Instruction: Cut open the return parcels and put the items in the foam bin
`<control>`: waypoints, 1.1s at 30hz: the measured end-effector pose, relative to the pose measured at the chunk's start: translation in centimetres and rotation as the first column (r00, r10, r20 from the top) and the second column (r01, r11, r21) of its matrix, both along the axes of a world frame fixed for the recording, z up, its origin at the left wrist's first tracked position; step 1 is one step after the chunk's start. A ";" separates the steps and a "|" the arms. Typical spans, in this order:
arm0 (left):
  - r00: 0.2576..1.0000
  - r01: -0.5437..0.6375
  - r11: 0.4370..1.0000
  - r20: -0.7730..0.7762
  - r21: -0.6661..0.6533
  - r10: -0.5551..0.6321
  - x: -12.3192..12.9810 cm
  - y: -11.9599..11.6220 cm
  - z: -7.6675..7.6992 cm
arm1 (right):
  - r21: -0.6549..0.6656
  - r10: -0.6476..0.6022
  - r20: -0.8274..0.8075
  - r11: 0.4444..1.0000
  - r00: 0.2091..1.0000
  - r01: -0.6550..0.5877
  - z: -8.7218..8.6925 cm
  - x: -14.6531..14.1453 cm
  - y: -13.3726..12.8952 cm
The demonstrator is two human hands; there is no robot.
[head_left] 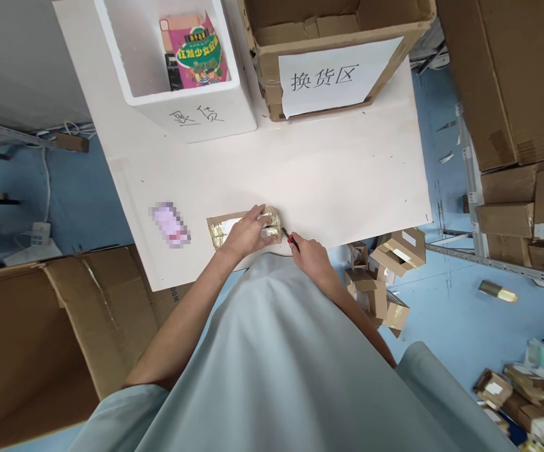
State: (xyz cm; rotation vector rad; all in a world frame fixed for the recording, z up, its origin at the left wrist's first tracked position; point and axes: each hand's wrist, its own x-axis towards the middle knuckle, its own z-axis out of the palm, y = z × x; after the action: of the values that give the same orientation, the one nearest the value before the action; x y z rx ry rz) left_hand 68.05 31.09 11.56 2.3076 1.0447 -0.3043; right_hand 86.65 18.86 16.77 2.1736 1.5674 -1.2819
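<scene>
A small cardboard box (218, 230) with shiny tape over both ends and a white label lies at the table's near edge. My left hand (247, 236) grips it from above, fingers bent over its right half. In my right hand (313, 256) is a red and black utility knife (293, 240), closed in the fingers. Its blade tip points at the box's taped right end, very near it; whether they touch I cannot tell.
On the white table (328, 169) stand a foam box (182, 119) holding colourful packages and an open carton (272, 78) with a paper sign. A blurred purple item (170, 224) lies left. A large open carton (107, 307) and several opened boxes (370, 295) flank the table.
</scene>
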 end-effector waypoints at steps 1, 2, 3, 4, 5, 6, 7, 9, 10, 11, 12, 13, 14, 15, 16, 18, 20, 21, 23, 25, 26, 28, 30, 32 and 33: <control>1.000 0.017 1.000 0.001 -0.006 -0.017 0.0 -0.4 -0.1 | 0.003 -0.005 0.000 1.000 1.000 0.005 0.0 0.2 -0.4; 1.000 0.030 1.000 0.000 -0.008 -0.030 0.0 -0.8 -0.1 | 0.005 -0.007 -0.005 1.000 1.000 0.007 -0.1 0.3 -0.6; 0.999 0.039 0.999 -0.002 -0.006 -0.039 0.1 -1.1 -0.2 | 0.008 -0.007 -0.011 1.000 1.000 0.007 -0.2 0.4 -0.8; 0.999 0.044 0.999 -0.005 -0.001 -0.044 0.1 -1.4 -0.3 | 0.012 -0.006 -0.015 1.000 1.000 0.006 -0.5 0.3 -0.9; 0.999 0.047 0.999 -0.007 0.005 -0.047 0.2 -1.6 -0.3 | 0.018 -0.004 -0.020 1.000 1.000 0.004 -0.8 0.3 -0.9; 0.999 0.048 0.999 -0.009 0.012 -0.047 0.3 -1.7 -0.4 | 0.025 -0.001 -0.024 1.000 1.000 0.002 -1.1 0.2 -0.8; 0.999 0.047 0.999 -0.013 0.018 -0.047 0.4 -1.8 -0.4 | 0.030 0.001 -0.028 1.000 1.000 0.000 -1.3 0.2 -0.8; 0.999 0.041 0.999 -0.017 0.028 -0.040 0.6 -1.9 -0.5 | 0.032 0.006 -0.036 0.999 0.999 -0.005 -1.6 0.2 -0.7; 0.999 0.035 0.999 -0.016 0.031 -0.034 0.7 -1.9 -0.5 | 0.029 0.010 -0.041 1.000 0.999 -0.009 -1.6 0.2 -0.7; 0.999 0.029 0.999 -0.013 0.031 -0.029 0.7 -1.9 -0.5 | 0.026 0.014 -0.045 1.000 0.999 -0.013 -1.6 0.2 -0.6; 1.000 0.025 0.999 -0.010 0.030 -0.025 0.7 -1.9 -0.6 | 0.024 0.018 -0.050 1.000 0.999 -0.017 -1.5 0.3 -0.6; 1.000 0.022 0.999 -0.005 0.026 -0.022 0.7 -1.9 -0.6 | 0.026 0.023 -0.056 0.999 0.998 -0.021 -1.5 0.3 -0.6; 1.000 0.020 1.000 0.000 0.021 -0.020 0.7 -2.0 -0.6 | 0.032 0.026 -0.065 0.999 0.998 -0.024 -1.5 0.4 -0.6; 1.000 0.017 1.000 0.004 0.016 -0.017 0.6 -2.1 -0.6 | 0.039 0.029 -0.074 0.999 0.997 -0.026 -1.6 0.4 -0.5; 1.000 0.014 1.000 0.010 0.014 -0.014 0.6 -2.1 -0.6 | 0.046 0.031 -0.081 0.999 0.996 -0.027 -1.7 0.3 -0.4; 1.000 0.005 1.000 0.020 0.013 -0.005 0.5 -2.2 -0.7 | 0.057 0.026 -0.086 0.998 0.996 -0.021 -2.0 0.1 -0.2; 1.000 0.002 1.000 0.025 0.016 -0.002 0.4 -2.1 -0.8 | 0.072 0.011 -0.077 0.997 0.997 -0.005 -2.6 -0.1 -0.2; 1.000 0.003 1.000 0.025 0.018 -0.003 0.5 -2.1 -0.9 | 0.085 -0.008 -0.077 0.996 0.997 0.015 -3.0 -0.3 -0.2; 1.000 0.009 1.000 0.023 0.021 -0.010 0.5 -1.9 -1.0 | 0.101 -0.078 -0.143 0.991 0.987 0.093 -3.9 -0.4 -0.6; 1.000 0.015 1.000 0.015 0.024 -0.015 0.7 -1.8 -1.0 | 0.061 -0.199 -0.321 0.971 0.926 0.230 -5.0 -0.5 -1.2; 1.000 0.017 0.999 0.011 0.027 -0.017 0.7 -1.8 -0.9 | 0.014 -0.265 -0.423 0.954 0.867 0.298 -5.7 -0.5 -1.6; 1.000 0.024 0.999 0.006 0.033 -0.024 0.8 -1.9 -0.8 | -0.079 -0.357 -0.563 0.921 0.746 0.382 -6.7 -0.6 -2.2; 1.000 0.028 0.999 0.003 0.040 -0.028 0.8 -2.0 -0.7 | -0.072 -0.361 -0.569 0.917 0.739 0.393 -7.4 -0.7 -2.6; 1.000 0.024 0.999 0.000 0.046 -0.024 0.7 -2.1 -0.7 | 0.039 -0.284 -0.445 0.941 0.849 0.336 -7.4 -0.8 -2.7; 1.000 0.018 0.999 0.001 0.048 -0.018 0.6 -2.1 -0.7 | 0.100 -0.237 -0.357 0.952 0.903 0.290 -7.2 -0.7 -2.7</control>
State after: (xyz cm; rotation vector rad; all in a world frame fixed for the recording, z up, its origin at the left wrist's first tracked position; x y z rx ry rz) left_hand 68.70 28.99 10.85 2.3611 1.0420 -0.2876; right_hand 85.96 16.11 9.55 2.4293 1.5679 -1.7596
